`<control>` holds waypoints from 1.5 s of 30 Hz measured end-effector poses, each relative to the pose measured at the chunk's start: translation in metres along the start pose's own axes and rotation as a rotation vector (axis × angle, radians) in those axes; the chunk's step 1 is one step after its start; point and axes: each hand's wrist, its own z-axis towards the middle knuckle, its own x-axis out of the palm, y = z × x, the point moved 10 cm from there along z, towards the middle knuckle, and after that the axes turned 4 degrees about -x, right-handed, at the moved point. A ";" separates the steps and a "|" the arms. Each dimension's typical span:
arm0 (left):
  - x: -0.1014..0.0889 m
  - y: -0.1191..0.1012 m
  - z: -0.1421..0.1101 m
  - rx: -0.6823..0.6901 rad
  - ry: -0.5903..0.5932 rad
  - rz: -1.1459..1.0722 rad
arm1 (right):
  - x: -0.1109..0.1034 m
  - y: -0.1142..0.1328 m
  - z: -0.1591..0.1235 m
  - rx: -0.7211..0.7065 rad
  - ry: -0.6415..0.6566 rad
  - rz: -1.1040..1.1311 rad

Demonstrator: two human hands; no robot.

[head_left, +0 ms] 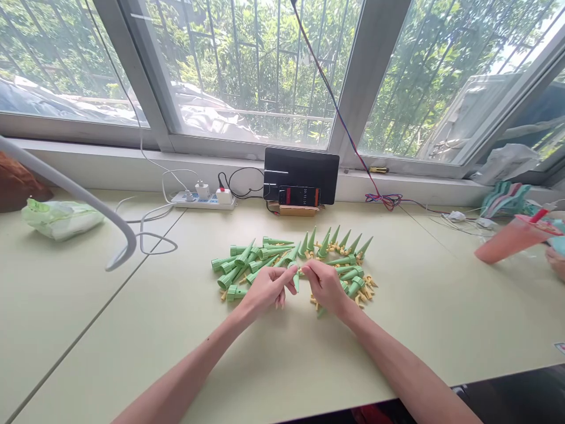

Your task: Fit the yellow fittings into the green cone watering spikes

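My left hand [270,284] is closed on a green plastic plant-watering spike [297,283], its tip pointing down toward me. Close beside it, my right hand [325,285] pinches a small yellow valve piece [301,271] at the spike's upper end; the fingers hide whether it is seated. Several green spikes [238,277] lie in a heap beyond and left of my left hand. Past my right hand, several more spikes [325,245] stand point up in a curved row. Loose yellow valve pieces [365,291] are scattered right of my right hand.
A dark tablet [301,168] leans at the window, with a phone [300,195] in front. At the left are a power strip [203,201], a white curved lamp arm [88,197] and a green plastic bag [62,219]. A red drink cup [507,240] tilts at the right, near another person's hand [556,262].
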 end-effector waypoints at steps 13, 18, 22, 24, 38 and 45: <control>0.001 0.000 0.000 0.046 -0.001 0.010 | 0.000 -0.003 0.000 0.013 0.005 0.010; 0.000 -0.002 -0.001 0.049 -0.023 0.018 | 0.000 -0.004 0.000 0.019 0.004 0.010; -0.001 -0.006 -0.003 0.056 -0.039 0.005 | 0.000 -0.005 0.000 0.030 0.009 0.005; -0.001 -0.007 -0.003 0.062 -0.046 0.007 | 0.001 -0.006 0.000 0.036 0.014 0.008; -0.004 -0.011 -0.003 0.107 -0.088 0.055 | 0.002 -0.008 -0.001 0.041 0.031 0.037; -0.007 -0.006 -0.001 0.128 -0.117 0.092 | 0.003 -0.010 0.000 0.046 0.034 0.031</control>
